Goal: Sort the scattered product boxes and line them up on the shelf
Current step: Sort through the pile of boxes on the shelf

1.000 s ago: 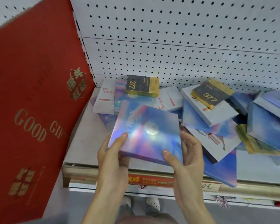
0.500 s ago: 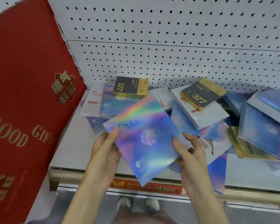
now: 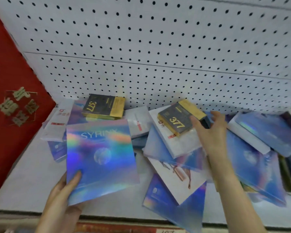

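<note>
My left hand (image 3: 64,190) grips the lower left corner of a flat holographic blue box (image 3: 99,158) marked SYRINX, held face up over the shelf (image 3: 23,179). My right hand (image 3: 212,132) is off that box, fingers spread, reaching over the pile beside a black and gold box marked 377 (image 3: 176,120) that lies on a white box (image 3: 180,143). A second 377 box (image 3: 104,106) rests at the back left. More holographic blue boxes (image 3: 252,163) and white boxes lie scattered and overlapping across the shelf.
A large red gift box (image 3: 12,105) with gold lettering stands at the left end of the shelf. White pegboard (image 3: 158,56) forms the back wall. The shelf's front lip carries a red price strip (image 3: 118,228). Bare shelf surface shows at the front left.
My right hand let go of the holographic box and moved up and right toward the 377 box. The left hand alone now holds the box, turned upright. The view moved closer.
</note>
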`<state>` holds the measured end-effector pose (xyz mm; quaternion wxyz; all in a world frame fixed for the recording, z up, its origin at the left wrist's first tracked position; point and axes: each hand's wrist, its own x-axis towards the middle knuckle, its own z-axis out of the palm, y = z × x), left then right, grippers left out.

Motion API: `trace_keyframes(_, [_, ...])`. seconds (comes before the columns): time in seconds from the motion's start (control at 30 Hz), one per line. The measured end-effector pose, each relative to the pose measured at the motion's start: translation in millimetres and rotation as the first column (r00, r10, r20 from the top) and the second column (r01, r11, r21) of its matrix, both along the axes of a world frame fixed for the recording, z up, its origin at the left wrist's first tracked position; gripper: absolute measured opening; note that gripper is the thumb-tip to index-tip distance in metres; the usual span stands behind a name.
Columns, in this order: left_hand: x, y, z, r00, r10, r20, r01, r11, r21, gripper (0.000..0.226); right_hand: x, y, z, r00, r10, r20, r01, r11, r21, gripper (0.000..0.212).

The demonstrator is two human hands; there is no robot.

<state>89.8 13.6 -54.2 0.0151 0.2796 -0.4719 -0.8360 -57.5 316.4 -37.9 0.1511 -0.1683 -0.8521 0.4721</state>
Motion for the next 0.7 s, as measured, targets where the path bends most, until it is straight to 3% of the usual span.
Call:
trace_keyframes(0.03, [0.6,1.8,-1.5,1.000,0.002,0.003,-0.002,1.000,0.009,0.029,-17.6,6.7,-7.4,0.993,0.035,0.113,-0.038,0.999,0.026,0.077])
trace_keyframes(0.1, [3.2,5.9,-3.1,1.000,-0.004,-0.011,0.004,1.000,0.003,0.031,-40.2,12.0,-20.1,0.961,0.089,0.261,-0.075,0.995,-0.065,0.095])
trace_keyframes(0.17, [8.8,9.9,-2.2,0.999,0.017,-0.029,-0.018,1.000,-0.019,0.035,-50.2,13.3,-24.5,0.960,0.106,0.260,-0.072,0.988,-0.138,0.095])
trace_keyframes(0.23, [18.3,13.6,1.4,0.998,0.038,-0.041,-0.039,0.999,-0.025,0.040,-47.2,12.1,-17.0,0.982,0.034,0.188,-0.015,0.995,-0.101,0.091])
trace_keyframes(0.3, [31.0,14.4,4.1,0.997,0.047,-0.055,-0.047,0.999,0.002,0.040,-31.6,10.2,-5.6,0.995,-0.046,0.087,0.050,0.997,-0.055,0.085])
trace_keyframes(0.37, [44.8,14.1,4.9,0.995,0.066,-0.074,-0.064,0.998,0.025,0.041,-2.3,9.8,8.7,0.997,-0.056,-0.060,0.037,0.959,-0.280,0.074])
trace_keyframes(0.43, [58.7,16.8,6.5,0.993,0.076,-0.094,-0.075,0.997,0.019,0.043,43.2,9.0,27.0,0.990,-0.006,-0.144,-0.070,0.852,-0.518,0.057])
trace_keyframes(0.53, [84.6,32.4,9.5,0.993,0.002,-0.116,-0.006,0.999,-0.032,0.047,138.0,-3.6,39.9,0.980,0.187,-0.068,-0.184,0.713,-0.676,0.012])
trace_keyframes(0.63, [117.6,61.7,9.4,0.982,-0.117,-0.149,0.112,0.993,-0.046,0.068,230.3,-20.9,28.0,0.974,0.225,-0.030,-0.179,0.677,-0.714,0.011])
trace_keyframes(0.7, [145.5,85.4,4.5,0.971,-0.191,-0.145,0.187,0.982,-0.039,0.063,277.9,-24.1,13.6,0.991,0.133,0.013,-0.088,0.722,-0.686,0.014])
